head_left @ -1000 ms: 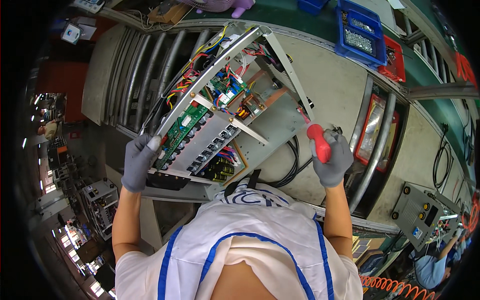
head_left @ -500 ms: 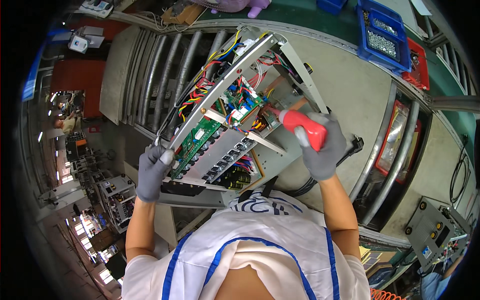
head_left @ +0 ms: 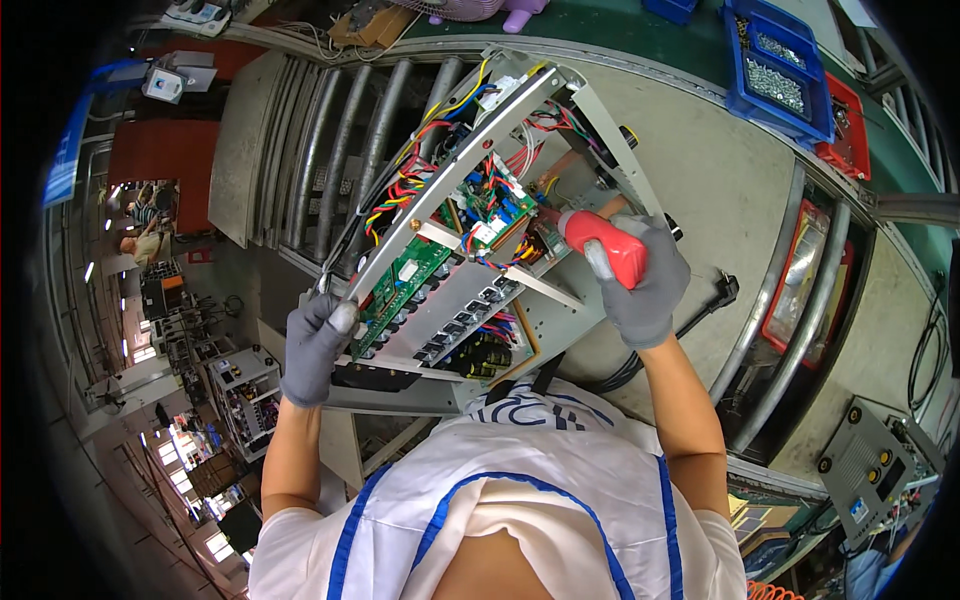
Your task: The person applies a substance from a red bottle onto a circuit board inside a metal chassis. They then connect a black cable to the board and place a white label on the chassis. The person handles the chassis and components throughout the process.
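Observation:
In front of me stands an open metal chassis, tilted in view, with green circuit boards, bundles of coloured wires and rows of dark components inside. My left hand, in a grey glove, is closed around the chassis frame at its near left corner, thumb on top. In my gloved right hand is a red pistol-shaped tool, held by its grip. Its narrow tip points left into the chassis, beside the upper board and wires; whether it touches anything there I cannot tell.
Metal rollers lie left of the chassis, more rollers to the right. Blue bins of small metal parts and a red bin stand far right. A black power plug lies near my right hand. A grey panelled unit sits lower right.
The whole view has shifted slightly. My left hand keeps its hold on the frame, and the red tool stays at nearly the same spot in the chassis, my right hand turned a little.

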A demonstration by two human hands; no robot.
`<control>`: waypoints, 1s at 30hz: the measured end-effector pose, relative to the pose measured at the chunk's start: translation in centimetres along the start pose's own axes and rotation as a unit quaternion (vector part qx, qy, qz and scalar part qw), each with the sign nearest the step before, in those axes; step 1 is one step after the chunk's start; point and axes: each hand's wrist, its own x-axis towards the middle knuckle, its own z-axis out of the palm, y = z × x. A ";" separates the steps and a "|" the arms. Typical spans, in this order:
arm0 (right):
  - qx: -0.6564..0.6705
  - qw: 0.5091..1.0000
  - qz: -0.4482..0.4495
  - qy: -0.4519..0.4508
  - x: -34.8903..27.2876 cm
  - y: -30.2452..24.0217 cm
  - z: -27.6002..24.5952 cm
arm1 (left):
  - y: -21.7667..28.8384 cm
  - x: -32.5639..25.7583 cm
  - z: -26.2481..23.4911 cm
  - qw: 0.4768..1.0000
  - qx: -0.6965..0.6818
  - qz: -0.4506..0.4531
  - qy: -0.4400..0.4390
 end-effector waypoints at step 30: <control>0.261 0.947 0.139 0.124 2.1 -1.1 -3.3 | 0.0 -0.2 0.1 1.000 0.020 -0.007 0.010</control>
